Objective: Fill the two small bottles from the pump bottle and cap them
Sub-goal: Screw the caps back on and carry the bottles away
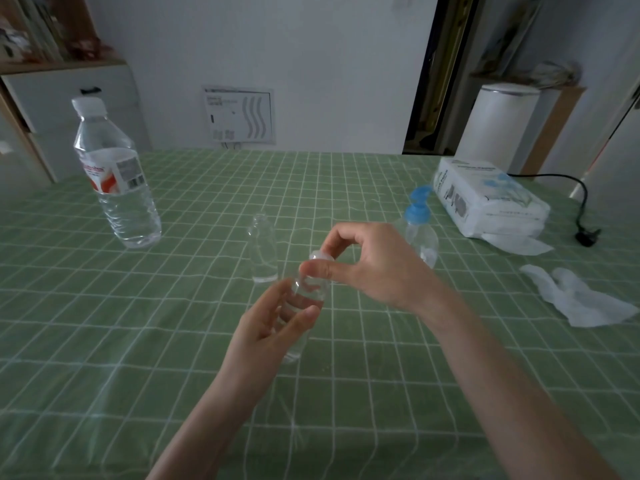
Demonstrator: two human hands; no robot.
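The cap (pixel 320 256), pinched by the right grip (pixel 374 268), should be turned squarely while the small bottle (pixel 308 292) is clasped by the left grip (pixel 273 327).

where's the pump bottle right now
In the head view the pump bottle stands on the green checked cloth, right of centre, partly behind the right hand, with the tissue pack to its right.
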